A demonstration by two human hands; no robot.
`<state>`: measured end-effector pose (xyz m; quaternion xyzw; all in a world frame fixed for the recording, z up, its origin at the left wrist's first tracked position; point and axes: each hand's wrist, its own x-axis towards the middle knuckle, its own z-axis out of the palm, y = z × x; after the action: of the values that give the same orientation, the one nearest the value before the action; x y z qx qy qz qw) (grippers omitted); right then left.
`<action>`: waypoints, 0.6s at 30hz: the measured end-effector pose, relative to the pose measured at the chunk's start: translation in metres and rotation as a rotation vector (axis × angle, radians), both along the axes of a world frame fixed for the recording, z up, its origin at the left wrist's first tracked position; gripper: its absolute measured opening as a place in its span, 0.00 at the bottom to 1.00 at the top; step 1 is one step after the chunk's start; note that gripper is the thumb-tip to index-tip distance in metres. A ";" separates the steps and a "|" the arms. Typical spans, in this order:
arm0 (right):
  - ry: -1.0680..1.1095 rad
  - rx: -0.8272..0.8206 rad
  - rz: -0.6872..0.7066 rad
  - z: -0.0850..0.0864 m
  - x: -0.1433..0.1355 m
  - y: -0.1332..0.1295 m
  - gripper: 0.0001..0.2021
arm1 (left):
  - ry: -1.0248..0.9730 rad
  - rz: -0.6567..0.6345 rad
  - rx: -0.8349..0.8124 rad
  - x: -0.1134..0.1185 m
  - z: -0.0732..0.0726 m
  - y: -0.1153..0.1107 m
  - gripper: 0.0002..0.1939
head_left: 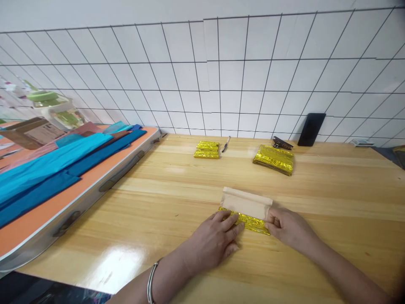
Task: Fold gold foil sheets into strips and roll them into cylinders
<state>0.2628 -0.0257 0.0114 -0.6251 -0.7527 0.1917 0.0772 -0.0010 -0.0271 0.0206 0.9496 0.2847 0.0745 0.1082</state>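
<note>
A sheet of paper, pale beige on its upper part and shiny gold along its lower strip, lies on the wooden table. My left hand rests on the left part of the gold strip, fingers spread and lying flat. The right end of the sheet is pinched between the thumb and curled fingers of my right hand. Farther back sits a stack of gold folded sheets, with a dark clip behind it. Gold folded strips lie to the left of that stack, beside a pen.
A black phone leans against the white tiled wall. On the left, an orange-topped surface with a raised edge carries blue fabric, a cardboard box and a green-lidded container.
</note>
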 end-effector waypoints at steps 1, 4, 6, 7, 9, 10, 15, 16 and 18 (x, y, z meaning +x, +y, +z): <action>0.001 -0.009 -0.004 0.000 0.001 0.000 0.06 | 0.001 0.004 0.000 0.000 0.000 0.000 0.24; 0.024 -0.041 -0.006 -0.001 0.004 0.001 0.04 | -0.016 0.013 -0.002 0.000 0.000 -0.001 0.27; 0.050 -0.056 -0.003 -0.001 0.007 0.002 0.04 | -0.028 0.014 -0.009 0.001 0.001 -0.002 0.29; 0.062 -0.061 -0.003 -0.002 0.008 0.002 0.04 | -0.030 0.011 -0.014 0.001 0.001 -0.002 0.29; 0.086 -0.073 -0.002 -0.002 0.010 0.004 0.03 | -0.034 0.005 -0.023 0.002 0.002 -0.003 0.30; 0.098 -0.077 -0.003 -0.003 0.011 0.004 0.03 | -0.036 0.003 -0.026 0.002 0.002 -0.003 0.30; 0.136 -0.086 0.013 -0.007 0.014 0.007 0.03 | -0.037 0.027 -0.036 0.003 0.000 -0.005 0.32; 0.139 -0.083 0.018 -0.007 0.015 0.007 0.03 | -0.031 0.038 -0.037 0.004 -0.001 -0.007 0.32; 0.143 -0.074 0.026 -0.008 0.016 0.008 0.03 | -0.013 0.060 -0.035 0.006 -0.002 -0.012 0.33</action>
<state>0.2783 -0.0175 0.0031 -0.6022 -0.7459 0.2645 0.1051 0.0052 -0.0387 0.0190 0.9380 0.3138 0.0788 0.1243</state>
